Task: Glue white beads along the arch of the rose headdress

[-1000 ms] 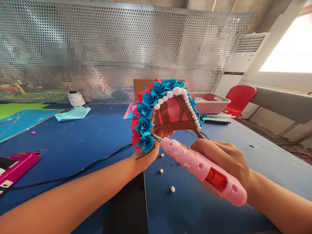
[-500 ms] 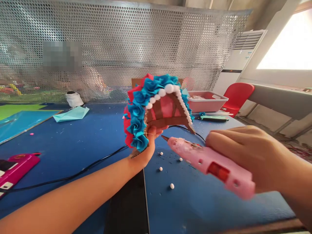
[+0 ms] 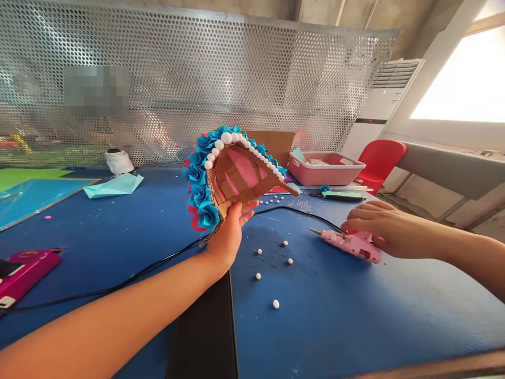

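Observation:
My left hand [image 3: 228, 234] is closed round the lower corner of a cardboard arch craft [image 3: 236, 176], held up over the blue table [image 3: 118, 237]. Blue paper roses, red paper and a row of white beads trim the arch, and its inside is pink and brown. My right hand [image 3: 381, 229] rests on a pink glue gun [image 3: 349, 243] that lies on the table to the right, nozzle pointing left. Its fingers curl over the gun's body. Several loose white beads [image 3: 276, 303] lie on the table between my hands.
A black cord [image 3: 130, 276] crosses the table. A pink tray [image 3: 325, 168] and a cardboard piece [image 3: 276, 143] stand at the back, before a perforated metal screen [image 3: 197, 84]. A pink case [image 3: 21, 268] lies far left, folded teal paper [image 3: 114, 184] behind it. A red chair [image 3: 381, 158] stands right.
My right hand has carried the glue gun away from the arch and lowered it onto the table at right. My left hand has tilted the arch leftward and raised it.

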### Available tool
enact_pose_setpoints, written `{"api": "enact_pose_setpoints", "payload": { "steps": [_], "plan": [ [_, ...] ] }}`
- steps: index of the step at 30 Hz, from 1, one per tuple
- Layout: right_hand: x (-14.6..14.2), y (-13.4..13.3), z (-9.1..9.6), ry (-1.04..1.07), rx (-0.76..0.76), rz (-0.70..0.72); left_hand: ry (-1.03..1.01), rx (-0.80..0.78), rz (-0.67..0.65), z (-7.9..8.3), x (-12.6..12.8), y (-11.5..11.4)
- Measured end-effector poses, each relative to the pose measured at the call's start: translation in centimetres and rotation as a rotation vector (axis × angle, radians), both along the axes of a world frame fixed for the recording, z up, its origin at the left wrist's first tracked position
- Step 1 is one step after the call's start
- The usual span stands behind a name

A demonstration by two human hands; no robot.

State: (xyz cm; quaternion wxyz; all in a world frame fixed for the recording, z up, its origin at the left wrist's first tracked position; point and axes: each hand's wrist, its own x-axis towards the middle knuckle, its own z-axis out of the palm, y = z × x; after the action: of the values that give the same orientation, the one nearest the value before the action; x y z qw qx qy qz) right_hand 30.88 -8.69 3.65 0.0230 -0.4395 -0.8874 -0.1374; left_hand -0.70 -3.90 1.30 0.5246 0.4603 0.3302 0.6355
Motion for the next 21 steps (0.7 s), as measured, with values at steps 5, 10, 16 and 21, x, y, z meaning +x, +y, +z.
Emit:
{"api": "enact_pose_setpoints", "payload": {
  "steps": [5,10,16,21],
  "plan": [
    [-2.7,1.4,2.9,0.054,-0.112,-0.124,0.01,-0.026,0.1,0.7,0.1,-0.3],
    [-8.5,2.5,2.0,0.247,-0.285,0.051,0.048,-0.072,0.116,0.8,0.0,-0.5],
    [-10.4,3.4,0.6,0.292,-0.429,0.256,0.1,-0.122,-0.006,0.4,0.0,-0.7],
    [-10.7,3.1,0.0,0.286,-0.34,0.255,0.177,-0.165,-0.016,0.8,-0.1,-1.3]
  ]
}}
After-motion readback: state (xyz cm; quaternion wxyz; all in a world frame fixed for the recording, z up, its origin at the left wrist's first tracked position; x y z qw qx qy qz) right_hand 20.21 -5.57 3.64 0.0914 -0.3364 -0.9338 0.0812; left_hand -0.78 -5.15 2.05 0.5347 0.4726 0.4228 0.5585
